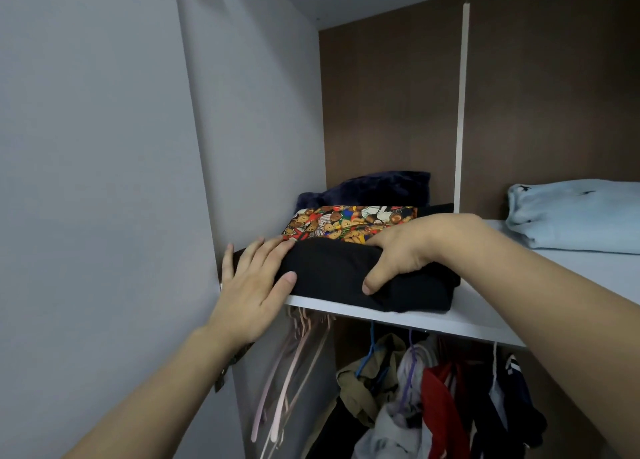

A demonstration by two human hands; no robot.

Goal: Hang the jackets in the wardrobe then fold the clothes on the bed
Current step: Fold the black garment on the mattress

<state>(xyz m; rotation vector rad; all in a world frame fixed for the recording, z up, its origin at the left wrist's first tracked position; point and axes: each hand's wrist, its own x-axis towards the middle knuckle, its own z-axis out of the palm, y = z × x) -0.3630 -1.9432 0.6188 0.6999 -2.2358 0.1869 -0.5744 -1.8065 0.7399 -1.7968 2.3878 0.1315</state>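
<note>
Door panel (86, 181) of the wardrobe fills my left. My left hand (254, 285) lies flat, fingers straight, against the left end of the folded black garment (332, 271) on the white shelf (478, 316). My right hand (401, 251) curls over its top, thumb pressing the front. Behind sits a teddy-bear print cloth (346, 221); farther right, a light blue blanket (575, 213). Jackets (440, 399) hang below.

Dim, flat indoor light with a cool cast; the hanging clothes (433, 399) under the shelf (415, 318) sit in deep shadow. Wide-angle bending curves the wardrobe side panel (249, 112) at the edges. The picture is slightly soft, without glare.
</note>
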